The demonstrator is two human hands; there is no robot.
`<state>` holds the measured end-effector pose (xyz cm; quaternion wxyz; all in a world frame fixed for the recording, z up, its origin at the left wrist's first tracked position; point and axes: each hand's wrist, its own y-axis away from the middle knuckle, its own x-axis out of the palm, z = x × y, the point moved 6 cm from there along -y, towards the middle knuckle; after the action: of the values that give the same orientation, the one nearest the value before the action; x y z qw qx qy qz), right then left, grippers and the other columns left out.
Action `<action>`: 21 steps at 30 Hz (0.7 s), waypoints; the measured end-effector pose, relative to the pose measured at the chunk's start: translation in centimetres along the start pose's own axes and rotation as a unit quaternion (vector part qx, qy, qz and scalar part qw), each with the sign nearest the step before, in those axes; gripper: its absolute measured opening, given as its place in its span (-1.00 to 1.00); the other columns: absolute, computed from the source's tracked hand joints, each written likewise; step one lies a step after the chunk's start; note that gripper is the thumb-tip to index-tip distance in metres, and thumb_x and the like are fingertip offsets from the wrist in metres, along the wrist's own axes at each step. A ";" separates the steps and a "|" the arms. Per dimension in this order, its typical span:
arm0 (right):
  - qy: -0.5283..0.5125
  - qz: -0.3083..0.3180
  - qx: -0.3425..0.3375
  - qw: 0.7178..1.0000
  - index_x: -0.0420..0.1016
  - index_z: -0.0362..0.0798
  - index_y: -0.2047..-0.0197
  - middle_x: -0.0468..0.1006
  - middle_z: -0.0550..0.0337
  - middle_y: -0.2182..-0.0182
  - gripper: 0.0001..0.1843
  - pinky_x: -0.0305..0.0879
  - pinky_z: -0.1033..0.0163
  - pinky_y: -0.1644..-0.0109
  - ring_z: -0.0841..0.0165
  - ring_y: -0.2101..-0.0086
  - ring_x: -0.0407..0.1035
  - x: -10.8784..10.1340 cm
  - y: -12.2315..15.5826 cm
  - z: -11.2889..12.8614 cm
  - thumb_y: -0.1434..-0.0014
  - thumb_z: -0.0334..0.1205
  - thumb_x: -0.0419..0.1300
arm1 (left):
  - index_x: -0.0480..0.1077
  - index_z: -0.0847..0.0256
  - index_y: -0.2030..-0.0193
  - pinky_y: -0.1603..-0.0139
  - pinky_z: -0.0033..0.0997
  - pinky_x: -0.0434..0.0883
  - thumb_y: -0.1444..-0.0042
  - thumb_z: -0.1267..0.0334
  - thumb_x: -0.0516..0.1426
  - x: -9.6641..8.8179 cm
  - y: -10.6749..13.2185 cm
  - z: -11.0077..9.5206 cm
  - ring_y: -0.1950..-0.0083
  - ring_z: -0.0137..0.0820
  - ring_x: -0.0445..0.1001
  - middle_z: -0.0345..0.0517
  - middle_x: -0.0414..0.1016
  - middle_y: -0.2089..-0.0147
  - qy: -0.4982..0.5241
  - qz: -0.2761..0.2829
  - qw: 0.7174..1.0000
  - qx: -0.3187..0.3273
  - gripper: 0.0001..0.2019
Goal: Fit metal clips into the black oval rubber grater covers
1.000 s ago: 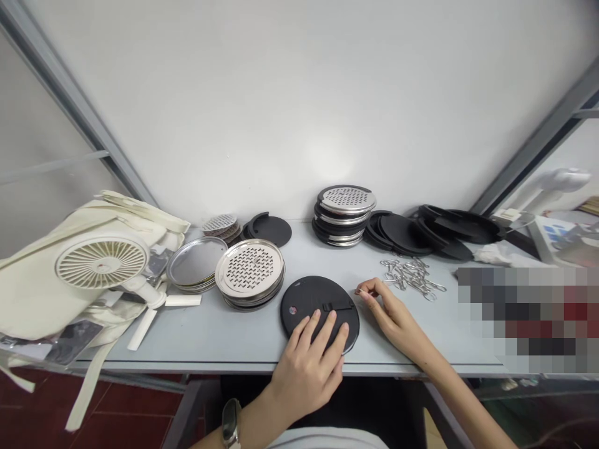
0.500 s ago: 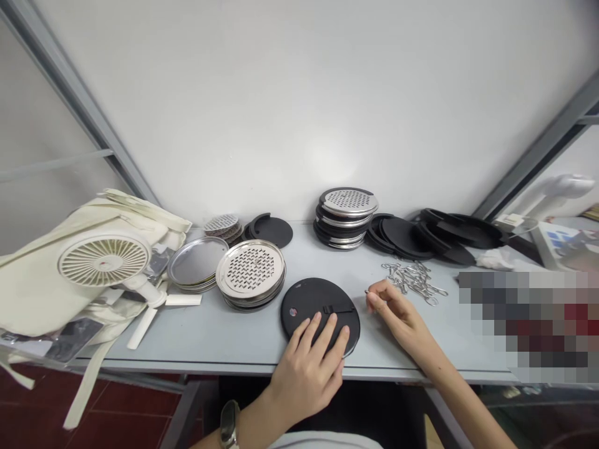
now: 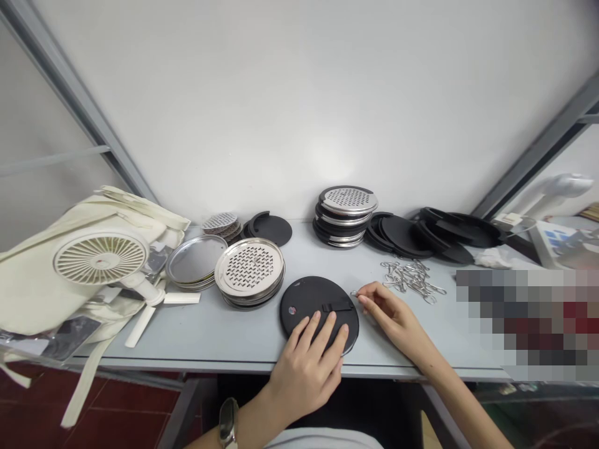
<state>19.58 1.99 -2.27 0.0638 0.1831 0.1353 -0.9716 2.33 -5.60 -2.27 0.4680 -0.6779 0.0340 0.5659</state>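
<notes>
A round black plastic disc (image 3: 304,299) lies on the table near its front edge, a strap-like latch and a small round sticker on its top. My left hand (image 3: 309,362) rests on the disc with fingers spread, pressing on its near part. Just right of the disc, my right hand (image 3: 386,315) pinches a small metal wire clip (image 3: 354,293) between thumb and forefinger. The clip's looped end points toward the disc's right rim; most of it is hidden by the fingers. Beyond that hand is a loose pile of similar wire clips (image 3: 412,277).
To the left stand stacks of metal grater plates (image 3: 250,268) and plain metal discs (image 3: 196,259). A stack of assembled graters (image 3: 347,215) stands at the back, with black plastic parts (image 3: 407,236) beside it. A white fan (image 3: 103,259) lies on a cream bag (image 3: 28,293) at far left.
My right hand has moved slightly left toward the disc's rim, and the clip's loop now shows beyond the fingertips. My left hand stays on the disc.
</notes>
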 end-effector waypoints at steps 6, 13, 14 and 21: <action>0.024 0.034 0.015 0.999 0.36 -0.03 0.20 0.40 0.23 0.44 -0.76 0.27 0.27 0.29 0.34 0.40 0.31 0.7 0.0 0.5 -0.31 -0.04 0.04 | 0.20 0.25 -0.29 -0.27 -0.24 0.18 -0.23 0.23 0.02 -0.1 -0.1 -0.3 -0.29 -0.14 0.21 0.01 0.17 -0.33 -0.011 0.003 1.000 0.013 -0.52; 0.047 0.032 0.015 0.998 0.37 -0.03 0.06 0.21 0.35 0.56 -0.71 0.16 0.31 0.40 0.38 0.51 0.18 0.7 0.0 0.3 -0.33 -0.02 -0.01 | 0.22 0.26 -0.28 -0.24 -0.26 0.22 -0.19 0.26 0.02 0.6 -0.3 -1.5 -0.24 -0.14 0.29 0.04 0.22 -0.30 -0.046 -0.028 0.999 0.005 -0.50; 0.047 0.032 0.016 0.998 0.36 -0.03 0.07 0.21 0.35 0.56 -0.71 0.16 0.30 0.40 0.38 0.51 0.17 0.7 0.0 0.2 -0.33 -0.02 -0.01 | 0.22 0.26 -0.28 -0.24 -0.27 0.22 -0.19 0.25 0.02 0.6 -0.3 -1.6 -0.24 -0.14 0.29 0.04 0.22 -0.29 -0.049 -0.031 0.998 0.001 -0.50; 0.068 0.033 -0.006 0.997 0.32 -0.03 0.08 0.21 0.36 0.54 -0.77 0.14 0.31 0.41 0.40 0.51 0.15 0.7 0.1 0.0 -0.29 -0.09 0.05 | 0.20 0.26 -0.29 -0.28 -0.26 0.16 -0.20 0.23 0.00 0.7 0.0 -1.6 -0.29 -0.17 0.23 0.07 0.22 -0.29 -0.042 -0.038 0.998 0.002 -0.49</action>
<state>18.95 1.87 -2.54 0.0880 0.2529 0.1390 -0.9534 3.75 -6.29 -2.96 0.4915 -0.6530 -0.0100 0.5761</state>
